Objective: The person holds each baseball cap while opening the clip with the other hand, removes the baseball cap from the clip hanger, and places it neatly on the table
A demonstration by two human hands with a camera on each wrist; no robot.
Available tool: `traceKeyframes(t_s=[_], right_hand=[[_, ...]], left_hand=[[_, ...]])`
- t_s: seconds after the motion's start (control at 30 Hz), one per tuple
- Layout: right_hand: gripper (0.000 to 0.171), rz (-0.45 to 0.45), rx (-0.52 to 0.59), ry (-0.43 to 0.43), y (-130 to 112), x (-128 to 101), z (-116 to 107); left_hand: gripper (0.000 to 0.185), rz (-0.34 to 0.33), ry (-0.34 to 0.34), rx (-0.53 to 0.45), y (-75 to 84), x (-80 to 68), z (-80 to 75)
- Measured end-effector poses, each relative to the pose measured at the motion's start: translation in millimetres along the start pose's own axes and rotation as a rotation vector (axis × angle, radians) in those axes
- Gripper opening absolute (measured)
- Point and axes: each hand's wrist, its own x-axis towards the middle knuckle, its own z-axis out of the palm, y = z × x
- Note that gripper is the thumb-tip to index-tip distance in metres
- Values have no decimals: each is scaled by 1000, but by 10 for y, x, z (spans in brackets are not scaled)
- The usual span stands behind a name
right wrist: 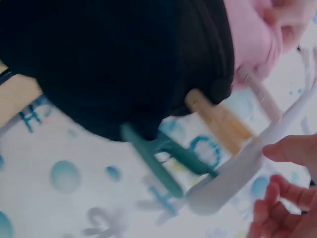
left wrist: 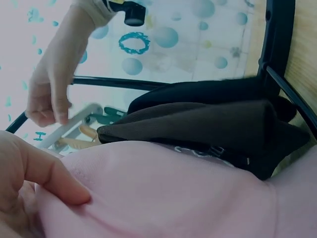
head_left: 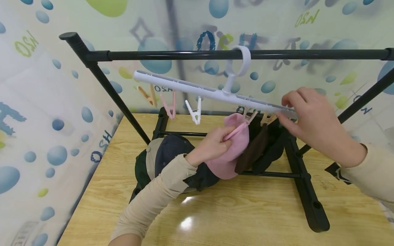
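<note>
Now, left hand [head_left: 212,145]: pinching the pink cap [head_left: 229,150] beneath the clip hanger [head_left: 212,92].
Right hand [head_left: 311,119]: gripping the hanger's right end.
Hanger: hanging from the black rack's [head_left: 234,54] rail, clips holding brown cap [head_left: 253,150].
Tabletop [head_left: 234,208]: carrying more caps [head_left: 166,153] at its far edge.

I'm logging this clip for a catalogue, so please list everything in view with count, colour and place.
rack: one, black, standing on table.
clip hanger: one, white, hooked on the rack's top bar.
pink cap: one, at a clip right of the hook.
brown cap: one, clipped beside the pink cap.
black cap: one, clipped rightmost.
cap pile: dark caps, count unclear, under the rack.
table: one, light wood.
left hand: grip on the pink cap.
right hand: pinching the hanger's right end.
</note>
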Motion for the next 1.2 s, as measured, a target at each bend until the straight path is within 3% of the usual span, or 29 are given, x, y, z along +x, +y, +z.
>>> traceKeyframes(t_s=[0.07, 0.13, 0.27, 0.53, 0.63, 0.93, 1.2], right_hand=[[17, -115, -42, 50, -100, 21, 53], [19, -179, -71, 74, -192, 43, 107], [32, -187, -132, 108, -322, 90, 198], [59, -40, -322, 163, -545, 195, 334], [65, 24, -382, 167, -628, 238, 378], [64, 194, -430, 147, -770, 359, 504], [64, 351, -481, 177, -831, 417, 655]], left_hand=[[30, -23, -12, -12, -8, -23, -11], [44, -42, -21, -25, -15, -42, -20], [55, -39, -25, -28, -11, -63, -27], [54, -27, -14, 55, 14, -68, -41], [44, -16, 2, 71, 9, -59, -43], [15, 30, 70, 133, 32, -69, -23], [13, 30, 111, 177, 35, -79, 4]])
